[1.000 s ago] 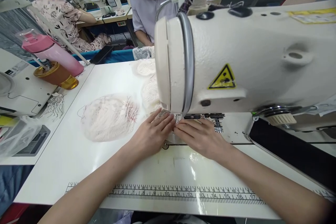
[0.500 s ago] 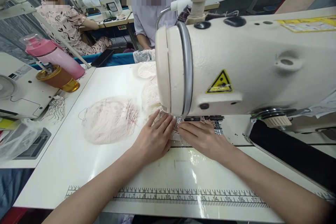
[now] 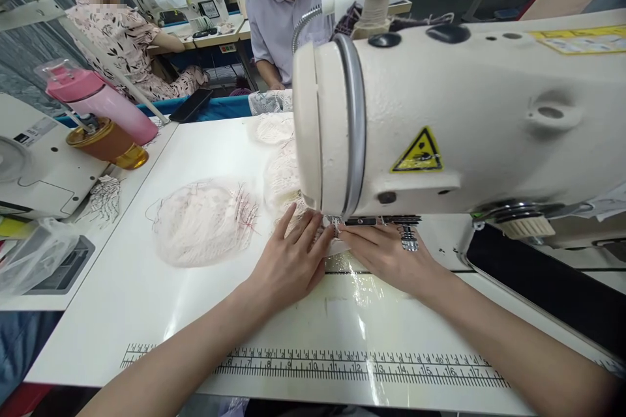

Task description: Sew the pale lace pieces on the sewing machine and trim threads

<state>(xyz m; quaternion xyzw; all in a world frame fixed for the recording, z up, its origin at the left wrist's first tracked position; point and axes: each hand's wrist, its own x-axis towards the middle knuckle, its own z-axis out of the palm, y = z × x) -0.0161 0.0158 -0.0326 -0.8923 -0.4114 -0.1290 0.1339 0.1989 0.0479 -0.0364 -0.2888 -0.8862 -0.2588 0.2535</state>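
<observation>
Both hands work close under the head of the sewing machine [image 3: 332, 124]. My left hand [image 3: 293, 254] lies on a pale lace piece [image 3: 288, 202], its fingers stretched out and apart. Part of that lace is hidden by the hand and the machine head. From the right, my right hand [image 3: 388, 254] has its fingers together at the lace edge beside the presser foot; their tips look closed on the edge, though partly hidden. Left of my hands, an oval lace piece [image 3: 203, 225] with loose red threads rests flat on the white table [image 3: 210, 319].
A printed ruler [image 3: 362, 365] runs along the front edge. At the left stand a pink bottle [image 3: 107, 104] and an amber cup [image 3: 110, 143]. A phone [image 3: 192, 105] lies at the back edge. A long black panel [image 3: 538, 293] lies at right. Two people sit beyond.
My right hand has shifted slightly right, and my left fingers have spread a little on the lace. The camera view has moved slightly. The oval lace piece stays where it was.
</observation>
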